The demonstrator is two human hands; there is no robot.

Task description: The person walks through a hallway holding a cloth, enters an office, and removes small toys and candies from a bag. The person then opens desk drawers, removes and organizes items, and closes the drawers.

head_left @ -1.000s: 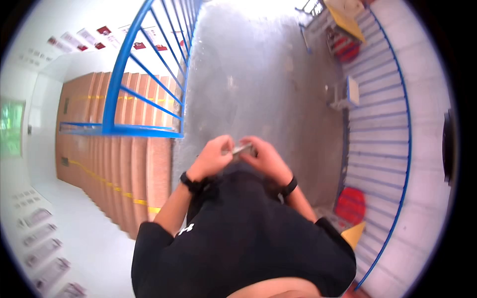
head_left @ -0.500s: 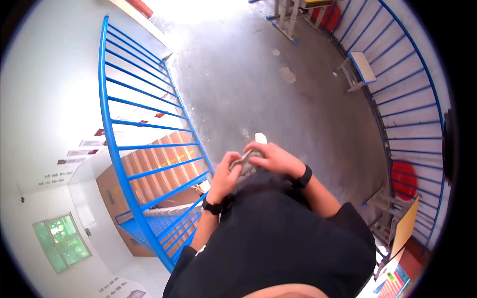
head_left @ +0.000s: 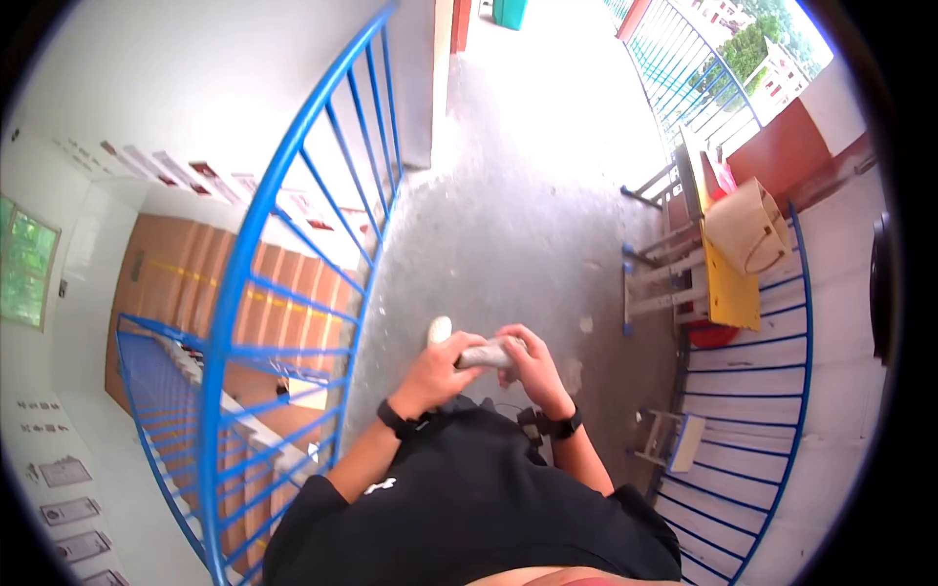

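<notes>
A small greyish-white cloth-like bundle [head_left: 482, 357] is held between both hands in front of my black shirt. My left hand [head_left: 442, 371] is closed on its left end, with the fingers over the top. On the other side, my right hand [head_left: 531, 369] grips the right end with its fingers curled. Black bands circle both wrists. Just beyond my left hand, a pale shoe tip [head_left: 440, 329] shows on the grey floor.
A blue railing [head_left: 227, 322] stands at the left, with brown stairs [head_left: 195, 264] beyond it. At the right are a yellow-topped desk [head_left: 728, 293] bearing a beige bag [head_left: 747, 227], a small stool [head_left: 687, 443] and a wall-side blue railing [head_left: 743, 423].
The view has moved forward along the floor, bringing the desk and beige bag into sight. The bundle looks more compact between my hands, which both still hold it.
</notes>
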